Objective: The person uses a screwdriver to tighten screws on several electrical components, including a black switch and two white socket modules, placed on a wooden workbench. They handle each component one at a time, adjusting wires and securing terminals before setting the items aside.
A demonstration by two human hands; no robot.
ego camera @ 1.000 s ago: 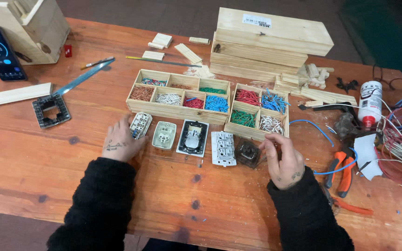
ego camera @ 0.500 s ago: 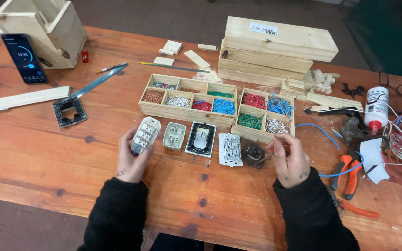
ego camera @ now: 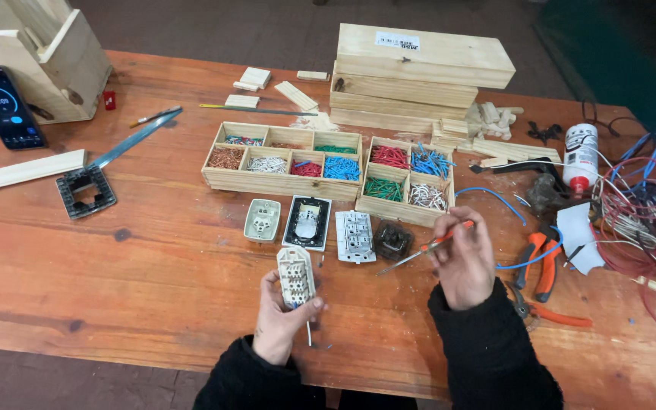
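Left hand (ego camera: 279, 323) fingers clamped round white socket module (ego camera: 296, 276); right hand (ego camera: 461, 258) pinching orange screwdriver (ego camera: 427, 247). Risk: tip slipping, jabbing left palm.

One head-worn camera looks steeply down, near, over the wooden table (ego camera: 153, 258).

Even soft light, sharp, dim corners

The table (ego camera: 153, 258) is reddish-brown wood, worn, with a dull sheen. The left hand (ego camera: 279, 326) holds a cream matt plastic socket module (ego camera: 296, 276); the right hand (ego camera: 461, 258) holds a screwdriver (ego camera: 423, 248) with a bright metal shaft and orange plastic handle. The far compartment trays (ego camera: 282, 182) are pale raw wood. Both sleeves (ego camera: 495, 349) are black matt cloth.
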